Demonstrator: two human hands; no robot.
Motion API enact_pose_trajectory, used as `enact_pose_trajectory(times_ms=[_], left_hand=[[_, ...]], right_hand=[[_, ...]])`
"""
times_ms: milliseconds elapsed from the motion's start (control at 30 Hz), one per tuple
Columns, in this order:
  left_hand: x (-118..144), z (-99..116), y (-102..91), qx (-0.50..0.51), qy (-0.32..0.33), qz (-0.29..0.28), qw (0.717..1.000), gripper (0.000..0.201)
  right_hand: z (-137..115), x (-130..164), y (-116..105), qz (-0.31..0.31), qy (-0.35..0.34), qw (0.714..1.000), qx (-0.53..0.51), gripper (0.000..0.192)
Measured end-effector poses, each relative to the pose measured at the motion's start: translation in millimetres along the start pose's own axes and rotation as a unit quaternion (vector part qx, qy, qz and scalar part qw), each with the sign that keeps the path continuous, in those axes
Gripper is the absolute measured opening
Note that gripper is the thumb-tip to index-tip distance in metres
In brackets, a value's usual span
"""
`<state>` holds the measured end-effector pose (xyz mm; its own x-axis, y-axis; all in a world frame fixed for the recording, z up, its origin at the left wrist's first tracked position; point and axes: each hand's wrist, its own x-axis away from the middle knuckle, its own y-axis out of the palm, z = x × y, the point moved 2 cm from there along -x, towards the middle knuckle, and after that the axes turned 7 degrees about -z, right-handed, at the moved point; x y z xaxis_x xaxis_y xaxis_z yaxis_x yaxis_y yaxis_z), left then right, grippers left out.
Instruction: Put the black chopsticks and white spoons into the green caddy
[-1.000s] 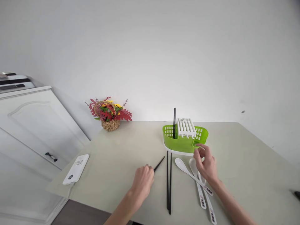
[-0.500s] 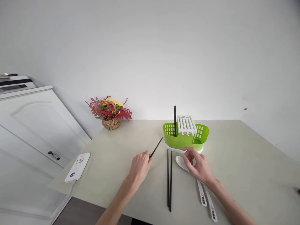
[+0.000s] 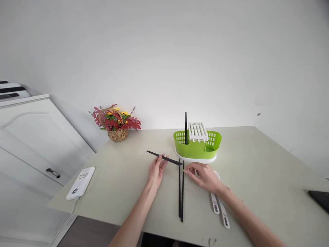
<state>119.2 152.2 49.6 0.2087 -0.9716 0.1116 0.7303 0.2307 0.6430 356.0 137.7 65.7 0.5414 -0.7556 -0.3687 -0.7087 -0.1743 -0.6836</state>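
My left hand (image 3: 156, 170) is closed on a pair of black chopsticks (image 3: 171, 160), held aslant above the table. Their right ends come close to the fingertips of my right hand (image 3: 202, 175), which is loosely curled, thumb and index apart from the sticks. Below lie two more black chopsticks (image 3: 182, 195), nearly side by side, pointing away from me. Two white spoons (image 3: 224, 212) with patterned handles lie partly hidden under my right hand. Behind stands a green utensil basket (image 3: 196, 151) with a white slatted rack; another pair of chopsticks (image 3: 186, 128) stands upright in its left compartment.
A wicker basket of artificial flowers (image 3: 118, 134) stands at the back left by the wall. Near the left table edge lies a white power bank (image 3: 81, 183) with a cable. A black flat object (image 3: 320, 200) sits at the right edge. A white cabinet (image 3: 38, 137) adjoins the table.
My left hand has turned the chopsticks from pointing up-right to lying across, nearly level. My right hand has moved left from above the spoons toward their ends. The view has shifted slightly.
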Motion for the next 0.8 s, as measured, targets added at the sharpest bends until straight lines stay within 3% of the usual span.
enact_pose_trajectory(times_ms=[200, 600, 800], left_hand=[[-4, -6, -0.2, 0.000, -0.001, -0.028, 1.000, 0.012], [1, -12, -0.6, -0.040, -0.009, -0.079, 0.996, 0.037], [1, -12, 0.9, -0.047, -0.019, -0.065, 0.997, 0.041]], right_hand=[[3, -1, 3, -0.010, 0.003, 1.000, 0.001, 0.027], [4, 0, 8, -0.041, -0.032, 0.998, 0.036, 0.036], [-2, 0, 5, -0.052, -0.040, 0.995, 0.075, 0.039]])
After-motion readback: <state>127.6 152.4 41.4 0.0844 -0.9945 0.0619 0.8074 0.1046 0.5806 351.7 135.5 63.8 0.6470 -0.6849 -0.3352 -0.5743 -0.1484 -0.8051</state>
